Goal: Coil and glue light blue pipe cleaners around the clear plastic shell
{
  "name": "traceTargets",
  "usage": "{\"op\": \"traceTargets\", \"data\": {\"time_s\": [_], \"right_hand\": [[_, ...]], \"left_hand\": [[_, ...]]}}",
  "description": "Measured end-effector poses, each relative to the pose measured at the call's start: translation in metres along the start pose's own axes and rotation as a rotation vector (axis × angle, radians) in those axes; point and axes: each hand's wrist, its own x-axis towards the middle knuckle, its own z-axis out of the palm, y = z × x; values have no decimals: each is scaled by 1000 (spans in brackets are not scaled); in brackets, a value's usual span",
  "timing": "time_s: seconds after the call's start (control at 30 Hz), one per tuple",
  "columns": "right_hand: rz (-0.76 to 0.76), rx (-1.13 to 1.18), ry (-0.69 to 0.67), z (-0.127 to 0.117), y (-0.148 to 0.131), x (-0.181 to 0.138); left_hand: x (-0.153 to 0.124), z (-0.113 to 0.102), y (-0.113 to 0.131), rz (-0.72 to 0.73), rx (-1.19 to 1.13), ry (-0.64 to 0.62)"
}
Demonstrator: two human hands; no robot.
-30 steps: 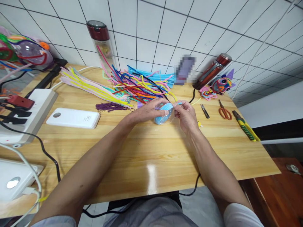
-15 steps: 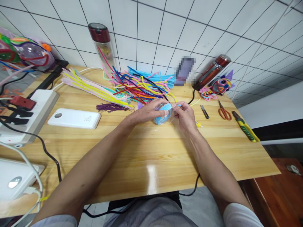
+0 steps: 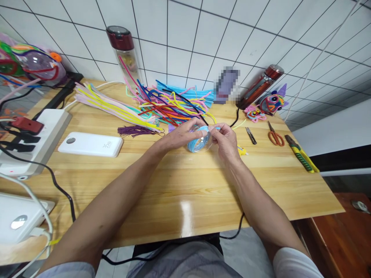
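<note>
A clear plastic ball (image 3: 203,143), partly wrapped in light blue pipe cleaner (image 3: 192,144), is held just above the table between my hands. My left hand (image 3: 185,135) grips it from the left, thumb pressed on the blue strands and fingers curled behind. On the right side, my right hand (image 3: 224,137) pinches the blue pipe cleaner's end between thumb and forefinger. Beyond my hands lies a loose heap of coloured pipe cleaners (image 3: 174,106). A yellow glue gun (image 3: 241,150) shows partly behind my right hand.
Thread snips (image 3: 251,136), orange-handled scissors (image 3: 275,135) and green-yellow pliers (image 3: 300,154) lie to the right. A red thermos (image 3: 262,87) and a decorated ball figure (image 3: 271,103) stand behind. Leftward are a purple tassel (image 3: 136,131), a white power bank (image 3: 91,144) and a power strip (image 3: 49,131).
My left thumb has shifted slightly rightward and up over the blue strands, and the ball has turned a little. My right hand still pinches the pipe cleaner in nearly the same spot.
</note>
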Motion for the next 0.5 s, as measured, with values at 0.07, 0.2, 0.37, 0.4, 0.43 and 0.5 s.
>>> {"op": "traceTargets", "data": {"time_s": [0.07,0.2,0.37,0.4,0.43,0.5], "right_hand": [[-17,-7,-11,0,0,-1],[-31,-8,-6,1,0,-1],[-61,-21,12,1,1,-1],[-69,-29,16,1,1,0],[-75,-36,20,1,1,0],[-84,-45,19,0,2,-1]], "left_hand": [[0,-1,0,-3,-29,-5],[0,0,-1,-13,-60,3],[1,5,-9,9,-53,55],[1,6,-10,6,-55,63],[1,6,-10,-2,-58,69],[0,7,-10,-26,-67,78]]}}
